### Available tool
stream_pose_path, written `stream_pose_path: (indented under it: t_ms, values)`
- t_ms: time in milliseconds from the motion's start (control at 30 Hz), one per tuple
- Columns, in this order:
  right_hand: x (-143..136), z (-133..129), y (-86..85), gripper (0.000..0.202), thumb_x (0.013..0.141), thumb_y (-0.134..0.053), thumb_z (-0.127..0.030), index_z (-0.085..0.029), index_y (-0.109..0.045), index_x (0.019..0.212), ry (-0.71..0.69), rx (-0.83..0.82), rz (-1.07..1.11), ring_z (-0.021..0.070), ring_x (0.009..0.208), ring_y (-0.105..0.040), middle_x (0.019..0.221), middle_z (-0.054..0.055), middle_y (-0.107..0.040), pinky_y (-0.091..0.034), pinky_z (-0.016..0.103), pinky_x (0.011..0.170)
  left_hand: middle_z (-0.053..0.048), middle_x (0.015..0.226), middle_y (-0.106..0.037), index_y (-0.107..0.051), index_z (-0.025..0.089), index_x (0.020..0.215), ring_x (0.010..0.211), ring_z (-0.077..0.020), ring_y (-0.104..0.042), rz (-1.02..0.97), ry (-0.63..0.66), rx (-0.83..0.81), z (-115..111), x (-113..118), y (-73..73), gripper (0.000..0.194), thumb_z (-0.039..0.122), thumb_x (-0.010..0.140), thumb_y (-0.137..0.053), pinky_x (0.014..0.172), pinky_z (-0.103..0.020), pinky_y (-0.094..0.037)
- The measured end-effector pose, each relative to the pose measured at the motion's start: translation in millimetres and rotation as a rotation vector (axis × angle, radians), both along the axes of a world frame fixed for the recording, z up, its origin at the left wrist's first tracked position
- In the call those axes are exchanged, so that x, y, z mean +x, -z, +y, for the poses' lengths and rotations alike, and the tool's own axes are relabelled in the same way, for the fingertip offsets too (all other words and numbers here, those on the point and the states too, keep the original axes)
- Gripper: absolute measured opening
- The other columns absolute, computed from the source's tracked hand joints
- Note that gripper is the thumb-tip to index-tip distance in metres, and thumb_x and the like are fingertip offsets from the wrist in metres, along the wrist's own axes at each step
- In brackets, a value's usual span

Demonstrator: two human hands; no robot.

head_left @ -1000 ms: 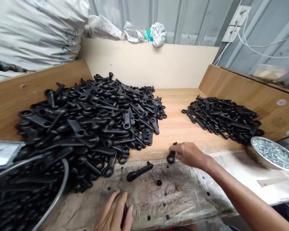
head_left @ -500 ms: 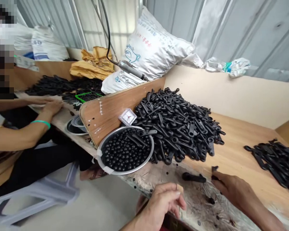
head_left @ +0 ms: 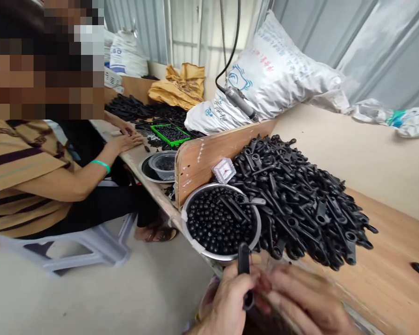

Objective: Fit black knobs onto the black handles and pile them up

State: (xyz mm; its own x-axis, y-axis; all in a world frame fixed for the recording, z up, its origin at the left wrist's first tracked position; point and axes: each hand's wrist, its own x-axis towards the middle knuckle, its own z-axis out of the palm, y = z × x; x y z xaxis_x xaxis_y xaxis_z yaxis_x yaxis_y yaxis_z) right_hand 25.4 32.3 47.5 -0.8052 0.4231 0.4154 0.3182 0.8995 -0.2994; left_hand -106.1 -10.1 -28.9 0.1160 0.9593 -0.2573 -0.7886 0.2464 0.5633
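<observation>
My left hand (head_left: 230, 295) is closed around a black plastic part (head_left: 243, 260), which stands roughly upright with a ring at its lower end. Close against it on the right is my right hand (head_left: 300, 295), blurred by motion; whatever its fingers hold is hidden. Just beyond both hands sits a metal bowl (head_left: 185, 228) of small black balls (head_left: 209, 223), with a few black parts lying on top. A large heap of black ring-ended parts (head_left: 300, 200) lies to the right of the bowl.
A wooden divider (head_left: 209, 153) with a small clock (head_left: 224, 170) stands behind the bowl. At the left a person (head_left: 56, 186) works beside a green tray (head_left: 171, 135) and a plastic bowl (head_left: 162, 164). A tool (head_left: 239, 100) hangs above the divider. White sacks (head_left: 275, 70) lean behind.
The view has swung left. My left hand, empty before, now grips a black part. My right hand has come from the right side of the table to beside my left.
</observation>
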Motion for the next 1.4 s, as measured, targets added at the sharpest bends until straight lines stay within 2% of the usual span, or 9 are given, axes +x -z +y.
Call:
stream_pose_path:
  t_ms: [133, 333, 567, 767, 967, 1067, 1167, 1300, 1400]
  values:
    - [-25, 33, -12.2, 0.022, 0.086, -0.042, -0.016, -0.019, -0.063, 0.093, 0.160, -0.073, -0.119, 0.0139, 0.069, -0.061, 0.078, 0.005, -0.065, -0.046, 0.020, 0.061, 0.004, 0.047, -0.051, -0.057, 0.013, 0.086, 0.031, -0.0048, -0.034, 0.101, 0.011, -0.021, -18, -22, 14.9, 0.030, 0.033, 0.064, -0.061, 0.031, -0.016, -0.020]
    - [-91, 56, -2.1, 0.023, 0.074, -0.048, -0.006, -0.019, -0.065, 0.084, 0.102, -0.036, -0.694, 0.0204, 0.077, -0.061, 0.078, 0.005, -0.067, -0.040, 0.025, 0.061, 0.005, 0.045, -0.047, -0.056, 0.012, 0.087, 0.034, -0.0034, -0.031, 0.171, -0.059, -0.064, -36, -50, 13.1, 0.031, 0.034, 0.064, -0.061, 0.036, -0.016, -0.017]
    - [-113, 60, 2.2, 0.022, 0.067, -0.052, -0.003, -0.018, -0.067, 0.073, 0.099, -0.110, -0.705, 0.0186, 0.068, -0.061, 0.072, 0.004, -0.067, -0.035, 0.023, 0.055, 0.005, 0.046, -0.046, -0.056, 0.013, 0.077, 0.036, -0.0033, -0.030, 0.234, -0.159, -0.115, -39, -58, 5.0, 0.025, 0.034, 0.064, -0.060, 0.038, -0.018, -0.016]
    - [-87, 65, 10.7, 0.024, 0.072, -0.051, -0.008, -0.013, -0.068, 0.088, 0.131, -0.441, -0.294, 0.0189, 0.080, -0.060, 0.085, 0.007, -0.066, -0.042, 0.027, 0.072, 0.005, 0.046, -0.044, -0.058, 0.013, 0.081, 0.036, -0.0035, -0.031, 0.254, -0.148, -0.112, -36, -50, 1.0, 0.027, 0.034, 0.064, -0.061, 0.038, -0.018, -0.017]
    - [-41, 25, 1.7, 0.021, 0.075, -0.052, -0.016, -0.015, -0.067, 0.089, 0.123, -0.871, 0.245, 0.0145, 0.073, -0.059, 0.080, 0.003, -0.067, -0.046, 0.024, 0.067, 0.001, 0.056, -0.054, -0.058, 0.013, 0.087, 0.038, -0.0049, -0.036, 0.321, -0.159, -0.024, -21, -27, -21.0, 0.033, 0.041, 0.069, -0.061, 0.036, -0.018, -0.023]
    - [-18, 2, -0.4, 0.020, 0.080, -0.050, -0.018, -0.018, -0.067, 0.091, 0.083, -0.821, 0.345, 0.0147, 0.073, -0.058, 0.082, 0.003, -0.067, -0.046, 0.025, 0.065, 0.005, 0.045, -0.047, -0.058, 0.012, 0.095, 0.037, -0.0060, -0.035, 0.338, -0.102, 0.007, -14, -9, -32.0, 0.040, 0.043, 0.069, -0.062, 0.035, -0.017, -0.025]
    - [6, -14, 3.1, 0.022, 0.083, -0.049, -0.017, -0.021, -0.065, 0.097, 0.105, -0.613, 0.390, 0.0157, 0.081, -0.058, 0.091, 0.003, -0.067, -0.045, 0.027, 0.074, 0.006, 0.044, -0.043, -0.059, 0.012, 0.096, 0.037, -0.0053, -0.034, 0.350, -0.034, 0.029, -10, 11, -38.9, 0.044, 0.042, 0.065, -0.066, 0.034, -0.016, -0.024]
    - [42, -31, 10.0, 0.024, 0.086, -0.046, -0.017, -0.022, -0.062, 0.103, 0.244, -0.317, 0.365, 0.0182, 0.091, -0.057, 0.100, 0.006, -0.064, -0.044, 0.031, 0.081, 0.006, 0.046, -0.044, -0.060, 0.013, 0.098, 0.036, -0.0044, -0.034, 0.358, 0.067, 0.058, -7, 38, -44.3, 0.046, 0.041, 0.062, -0.068, 0.033, -0.015, -0.022]
    - [66, -45, 11.0, 0.022, 0.086, -0.047, -0.019, -0.021, -0.062, 0.102, 0.373, -0.256, 0.343, 0.0190, 0.087, -0.057, 0.097, 0.008, -0.064, -0.045, 0.031, 0.076, 0.006, 0.044, -0.045, -0.058, 0.013, 0.103, 0.035, -0.0049, -0.035, 0.339, 0.168, 0.027, -6, 58, -46.0, 0.048, 0.040, 0.063, -0.067, 0.033, -0.016, -0.023]
